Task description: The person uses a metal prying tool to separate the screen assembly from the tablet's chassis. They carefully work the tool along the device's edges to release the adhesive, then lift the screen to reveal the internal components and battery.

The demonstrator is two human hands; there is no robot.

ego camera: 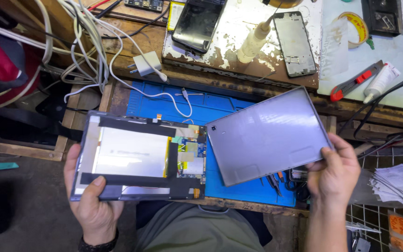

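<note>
over the blue mat (pixel 220 105) at the workbench's front edge, an opened tablet (pixel 138 158) is gripped by the left hand (pixel 92 203); its back cover (pixel 267 135), perhaps metal, is pinched by the right hand (pixel 334 175).

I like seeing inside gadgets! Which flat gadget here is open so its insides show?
The opened tablet in the left hand: its battery and circuit board show. The dark phone and phone frame on the bench don't.
</note>
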